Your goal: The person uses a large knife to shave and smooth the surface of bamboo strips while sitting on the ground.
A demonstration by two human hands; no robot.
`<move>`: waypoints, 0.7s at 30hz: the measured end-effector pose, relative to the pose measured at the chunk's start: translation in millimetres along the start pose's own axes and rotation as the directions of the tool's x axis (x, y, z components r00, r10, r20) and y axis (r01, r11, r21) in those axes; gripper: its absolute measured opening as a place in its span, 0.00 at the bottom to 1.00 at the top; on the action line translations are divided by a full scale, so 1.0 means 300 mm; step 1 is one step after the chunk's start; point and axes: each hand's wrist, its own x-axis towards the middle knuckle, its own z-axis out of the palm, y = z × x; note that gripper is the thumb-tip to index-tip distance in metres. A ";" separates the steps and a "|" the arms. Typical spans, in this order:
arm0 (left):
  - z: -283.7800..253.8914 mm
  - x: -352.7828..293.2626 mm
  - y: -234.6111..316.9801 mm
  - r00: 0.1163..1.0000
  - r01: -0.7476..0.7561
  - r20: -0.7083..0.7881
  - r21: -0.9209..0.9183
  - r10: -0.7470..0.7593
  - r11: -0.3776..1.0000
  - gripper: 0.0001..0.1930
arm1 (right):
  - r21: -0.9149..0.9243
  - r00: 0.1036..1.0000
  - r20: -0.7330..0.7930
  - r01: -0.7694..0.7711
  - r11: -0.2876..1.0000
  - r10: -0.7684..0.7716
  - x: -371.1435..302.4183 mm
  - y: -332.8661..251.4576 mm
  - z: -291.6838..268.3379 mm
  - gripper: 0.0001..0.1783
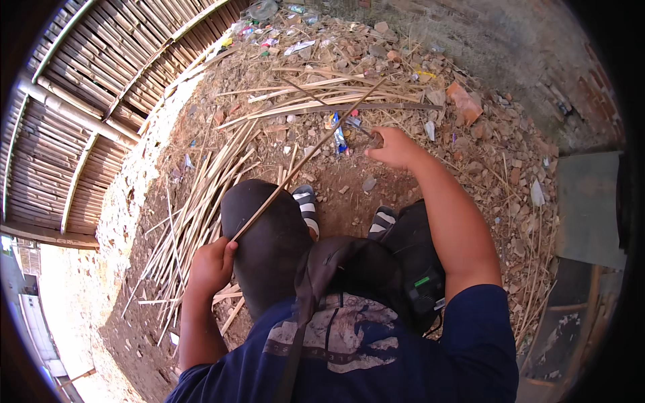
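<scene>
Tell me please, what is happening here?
A person's left hand holds a long strip, which passes over the left knee. The right hand grips what looks like a knife, its blade seeming to cross the strip farther out. More strips lie on the ground, to the left and ahead.

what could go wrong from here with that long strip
1. The knife-like tool in the right hand crosses the long strip, which passes over the left knee; a slip might nick the leg.
2. The left hand grips the strip bare, so a splinter seems possible.
3. Loose strips lie beside the left leg and could trip the person on standing.
</scene>
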 end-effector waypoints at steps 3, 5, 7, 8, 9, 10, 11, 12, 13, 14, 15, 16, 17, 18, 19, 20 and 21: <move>-0.021 0.003 0.015 1.000 0.021 0.024 -0.003 -0.020 1.000 0.20 | -0.025 0.998 -0.058 -0.024 0.999 0.023 -0.008 0.009 -0.004 0.26; -0.023 -0.002 0.019 0.999 0.031 0.033 -0.010 -0.030 0.999 0.19 | -0.041 0.996 0.066 -0.054 0.998 0.057 -0.040 -0.108 -0.043 0.26; -0.019 0.000 0.016 0.999 0.024 0.040 -0.027 -0.023 0.999 0.19 | -0.164 0.982 0.186 0.063 0.984 -0.032 -0.041 -0.172 -0.039 0.26; -0.016 -0.003 0.010 0.999 0.013 0.033 -0.005 -0.013 1.000 0.19 | -0.216 0.966 0.250 0.129 0.968 -0.073 -0.040 -0.183 -0.030 0.26; -0.011 -0.007 0.001 1.000 0.003 0.026 0.017 -0.003 1.000 0.18 | -0.177 0.962 0.265 0.113 0.978 -0.063 -0.035 -0.172 -0.023 0.26; -0.007 -0.009 -0.003 1.000 -0.010 0.017 0.037 0.009 0.999 0.18 | -0.142 0.959 0.278 0.094 0.985 -0.052 -0.023 -0.151 -0.025 0.26; -0.006 -0.008 -0.001 1.000 -0.011 0.017 0.040 0.010 0.999 0.18 | -0.107 0.957 0.288 0.074 0.992 -0.040 -0.019 -0.127 -0.027 0.26; -0.004 -0.007 0.001 1.000 -0.012 0.017 0.044 0.011 0.999 0.18 | -0.054 0.986 0.162 0.035 0.998 -0.026 -0.021 -0.067 -0.005 0.25; -0.007 0.003 0.004 1.000 -0.019 0.008 0.048 0.018 0.999 0.18 | -0.001 1.000 0.025 0.007 1.000 -0.007 -0.016 0.014 0.019 0.25; -0.004 0.004 -0.003 0.999 -0.032 -0.006 0.045 0.033 0.998 0.17 | 0.054 0.994 -0.107 -0.006 0.999 0.011 -0.008 0.033 0.017 0.24; -0.011 0.007 0.003 1.000 -0.018 0.011 0.051 0.017 0.999 0.17 | 0.017 0.993 -0.119 0.000 1.000 0.002 0.000 0.054 0.009 0.24; -0.016 0.005 0.009 0.999 0.002 0.036 0.060 -0.004 0.998 0.18 | -0.014 0.992 -0.124 0.001 1.000 -0.003 -0.005 0.039 0.002 0.23; -0.022 0.003 0.015 0.998 0.020 0.061 0.068 -0.025 0.997 0.18 | -0.046 0.992 -0.129 0.002 0.999 -0.007 -0.010 0.023 -0.004 0.23; -0.028 0.001 0.020 0.997 0.031 0.069 0.067 -0.035 0.997 0.18 | -0.060 0.999 -0.042 -0.004 0.998 0.002 -0.015 0.005 -0.013 0.25; -0.023 0.001 0.017 0.998 0.020 0.052 0.065 -0.023 0.998 0.18 | -0.074 0.999 0.048 -0.010 0.997 0.014 -0.026 -0.069 -0.039 0.27; -0.017 0.000 0.015 0.999 0.007 0.041 0.064 -0.009 0.998 0.17 | -0.086 0.990 0.139 -0.020 0.996 0.032 -0.036 -0.112 -0.046 0.28; -0.012 -0.002 0.013 1.000 -0.006 0.029 0.063 0.004 0.998 0.17 | -0.119 0.983 0.181 0.033 0.992 -0.011 -0.037 -0.120 -0.035 0.28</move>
